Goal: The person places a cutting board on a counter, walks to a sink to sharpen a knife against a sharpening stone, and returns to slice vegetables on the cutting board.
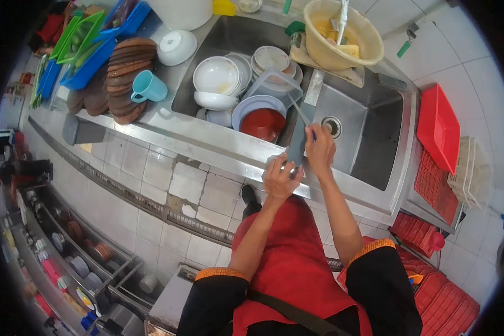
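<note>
My right hand (320, 147) is closed round the handle of a knife, its narrow blade (300, 109) pointing up and left. It is over the strip between the two sink basins, by a flat grey slab (298, 137). My left hand (281, 178) has its fingers bent over the near end of that slab, at the sink's front rim; the exact grip is partly hidden. Left of the blade, a clear plastic container (271, 84) and a bowl with a red inside (262, 124) sit among the dishes in the left basin.
White bowls (217, 75) are stacked in the left basin. The right basin (344, 106) has a drain. A cream tub (341, 42) stands behind. Brown stacked dishes (130, 78) and a turquoise mug (149, 87) occupy the left counter; a red tray (438, 129) stands at right.
</note>
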Demonstrator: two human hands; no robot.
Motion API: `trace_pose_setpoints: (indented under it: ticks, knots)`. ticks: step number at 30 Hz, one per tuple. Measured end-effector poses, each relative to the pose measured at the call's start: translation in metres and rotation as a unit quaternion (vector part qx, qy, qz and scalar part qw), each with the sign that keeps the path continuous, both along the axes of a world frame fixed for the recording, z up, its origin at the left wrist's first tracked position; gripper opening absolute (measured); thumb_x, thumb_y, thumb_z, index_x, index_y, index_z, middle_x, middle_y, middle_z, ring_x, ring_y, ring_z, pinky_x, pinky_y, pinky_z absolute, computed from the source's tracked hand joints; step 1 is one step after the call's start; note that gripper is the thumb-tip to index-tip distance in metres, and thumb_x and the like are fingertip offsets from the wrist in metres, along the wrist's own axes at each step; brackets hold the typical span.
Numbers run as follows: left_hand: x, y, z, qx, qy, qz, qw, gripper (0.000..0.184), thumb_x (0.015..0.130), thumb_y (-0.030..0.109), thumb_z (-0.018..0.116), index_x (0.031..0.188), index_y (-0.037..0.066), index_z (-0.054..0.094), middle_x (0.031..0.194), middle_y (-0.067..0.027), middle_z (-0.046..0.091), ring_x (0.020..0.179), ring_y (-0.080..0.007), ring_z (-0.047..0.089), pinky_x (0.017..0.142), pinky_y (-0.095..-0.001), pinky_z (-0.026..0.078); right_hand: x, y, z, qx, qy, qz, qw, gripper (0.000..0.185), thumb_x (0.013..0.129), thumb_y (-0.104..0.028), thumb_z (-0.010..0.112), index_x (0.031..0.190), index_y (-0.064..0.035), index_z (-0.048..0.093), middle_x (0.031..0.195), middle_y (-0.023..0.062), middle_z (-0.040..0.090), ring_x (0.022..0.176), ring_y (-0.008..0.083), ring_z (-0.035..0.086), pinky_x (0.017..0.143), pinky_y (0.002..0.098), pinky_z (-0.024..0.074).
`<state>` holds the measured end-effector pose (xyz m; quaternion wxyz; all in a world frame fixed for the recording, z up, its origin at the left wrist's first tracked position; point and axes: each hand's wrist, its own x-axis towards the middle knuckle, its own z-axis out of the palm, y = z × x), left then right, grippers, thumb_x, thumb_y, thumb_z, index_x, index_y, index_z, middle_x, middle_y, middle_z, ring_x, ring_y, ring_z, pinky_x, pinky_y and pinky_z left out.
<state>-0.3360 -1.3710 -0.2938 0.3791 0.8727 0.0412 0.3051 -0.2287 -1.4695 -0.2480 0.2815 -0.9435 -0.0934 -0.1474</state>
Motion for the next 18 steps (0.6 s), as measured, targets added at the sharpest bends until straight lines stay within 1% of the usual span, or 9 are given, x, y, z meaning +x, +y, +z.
trace_pose_setpoints:
  ticks: [5, 8, 10, 11, 13, 15, 16, 17, 18]
  knots:
    - [-0.001, 0.001, -0.003, 0.002, -0.006, -0.002, 1.000, 0.024, 0.068, 0.019, 0.081, 0.084, 0.007, 0.067, 0.107, -0.0144, 0.066, 0.093, -0.0325, 0.064, 0.073, -0.0409, 0.055, -0.110, -0.034, 0.017, 0.013, 0.038, 0.017, 0.999, 0.009, 0.093, -0.013, 0.062, 0.092, -0.0040, 0.061, 0.083, 0.0198, 0.060, 0.074, 0.0417, 0.062, 0.062, 0.0468, 0.0483]
    - [0.000, -0.001, -0.004, -0.001, -0.009, -0.002, 1.000, 0.025, 0.069, 0.019, 0.082, 0.085, 0.008, 0.067, 0.107, -0.0132, 0.066, 0.093, -0.0321, 0.064, 0.074, -0.0412, 0.054, -0.139, -0.058, 0.031, 0.024, 0.070, 0.056, 0.996, 0.014, 0.096, -0.012, 0.062, 0.087, -0.0017, 0.059, 0.077, 0.0162, 0.063, 0.062, 0.0325, 0.064, 0.052, 0.0406, 0.0487]
    - [-0.003, 0.002, 0.001, -0.009, 0.000, -0.012, 1.000, 0.025, 0.069, 0.020, 0.082, 0.085, 0.008, 0.068, 0.107, -0.0133, 0.066, 0.094, -0.0325, 0.064, 0.075, -0.0414, 0.054, -0.146, -0.058, 0.064, 0.274, 0.338, -0.054, 0.899, 0.022, 0.102, -0.019, 0.056, 0.089, -0.0021, 0.056, 0.071, 0.0109, 0.064, 0.049, 0.0200, 0.061, 0.042, 0.0319, 0.0461]
    - [-0.003, 0.003, 0.003, -0.018, 0.009, -0.017, 1.000, 0.026, 0.069, 0.020, 0.083, 0.086, 0.008, 0.068, 0.108, -0.0134, 0.066, 0.095, -0.0329, 0.063, 0.076, -0.0416, 0.054, -0.145, -0.053, 0.082, 0.278, 0.337, -0.055, 0.898, 0.022, 0.102, -0.019, 0.056, 0.089, -0.0021, 0.056, 0.071, 0.0109, 0.064, 0.049, 0.0200, 0.061, 0.042, 0.0319, 0.0461]
    - [-0.006, 0.012, 0.015, -0.043, 0.035, -0.036, 0.998, 0.022, 0.070, 0.018, 0.081, 0.085, 0.009, 0.067, 0.107, -0.0122, 0.065, 0.093, -0.0328, 0.063, 0.074, -0.0407, 0.054, -0.144, -0.039, 0.122, 0.483, 0.343, 0.015, 0.805, 0.026, 0.106, -0.026, 0.048, 0.095, -0.0035, 0.054, 0.069, 0.0084, 0.063, 0.044, 0.0128, 0.057, 0.036, 0.0268, 0.0439]
    - [-0.003, 0.023, 0.037, -0.082, -0.013, -0.034, 0.996, 0.023, 0.075, 0.021, 0.082, 0.087, 0.007, 0.069, 0.109, -0.0145, 0.065, 0.096, -0.0303, 0.064, 0.075, -0.0397, 0.054, -0.149, -0.030, 0.156, 0.514, 0.358, 0.069, 0.776, 0.026, 0.107, -0.028, 0.047, 0.097, -0.0039, 0.052, 0.068, 0.0092, 0.063, 0.043, 0.0140, 0.056, 0.037, 0.0271, 0.0447]
    - [-0.005, 0.024, 0.056, -0.309, 0.071, -0.069, 0.946, 0.028, 0.085, 0.030, 0.078, 0.089, 0.003, 0.072, 0.104, -0.0158, 0.067, 0.094, -0.0249, 0.066, 0.075, -0.0368, 0.053, -0.151, -0.025, 0.169, 0.538, 0.372, 0.127, 0.746, 0.027, 0.107, -0.030, 0.046, 0.099, -0.0043, 0.050, 0.066, 0.0100, 0.062, 0.042, 0.0151, 0.056, 0.037, 0.0275, 0.0455]
    - [-0.006, 0.033, 0.087, -0.305, 0.072, -0.069, 0.947, 0.028, 0.085, 0.030, 0.078, 0.089, 0.003, 0.072, 0.104, -0.0158, 0.067, 0.094, -0.0249, 0.066, 0.075, -0.0368, 0.053, -0.155, -0.021, 0.177, 0.542, 0.371, 0.129, 0.743, 0.027, 0.107, -0.030, 0.046, 0.099, -0.0043, 0.050, 0.066, 0.0100, 0.062, 0.042, 0.0151, 0.056, 0.037, 0.0275, 0.0455]
    - [-0.006, 0.047, 0.116, -0.502, 0.101, -0.185, 0.839, 0.036, 0.088, 0.037, 0.075, 0.093, 0.001, 0.072, 0.098, -0.0156, 0.068, 0.092, -0.0240, 0.067, 0.075, -0.0352, 0.053, -0.159, -0.016, 0.183, 0.562, 0.387, 0.161, 0.713, 0.027, 0.107, -0.030, 0.046, 0.098, -0.0046, 0.050, 0.065, 0.0101, 0.062, 0.041, 0.0154, 0.055, 0.037, 0.0275, 0.0453]
